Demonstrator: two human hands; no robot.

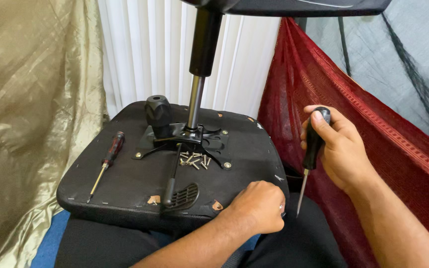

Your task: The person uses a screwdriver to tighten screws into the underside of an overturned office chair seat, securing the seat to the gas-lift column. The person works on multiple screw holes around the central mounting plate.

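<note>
Black fabric, worn and frayed at the edges, covers the underside of an upturned office chair seat (pixel 125 186) that rests across the person's lap. Bolted to its middle is a dark metal mounting plate (pixel 209 141) with a chunky black knob (pixel 158 110) and a shiny steel gas-lift column (pixel 195 101) rising into a thick black sleeve toward the chair base above. A small pile of pale metal screws (pixel 194 160) lies just in front of the plate, beside a thin lever with a ribbed black paddle (pixel 183 195).

The right hand (pixel 336 149) is closed around the black handle of a screwdriver (pixel 312 154), shaft pointing down, held off the seat's right edge and clear of it. The left hand (pixel 258 207) is curled shut at the seat's near right corner, touching the edge; whether it pinches anything small I cannot tell.

A second screwdriver (pixel 106 164), red-and-black handled with a slim brassy shaft, lies loose on the seat's left side, well apart from both hands. Crinkled gold cloth (pixel 31 109) hangs at left, white vertical blinds (pixel 145 49) behind, red mesh fabric (pixel 319 84) at right.
</note>
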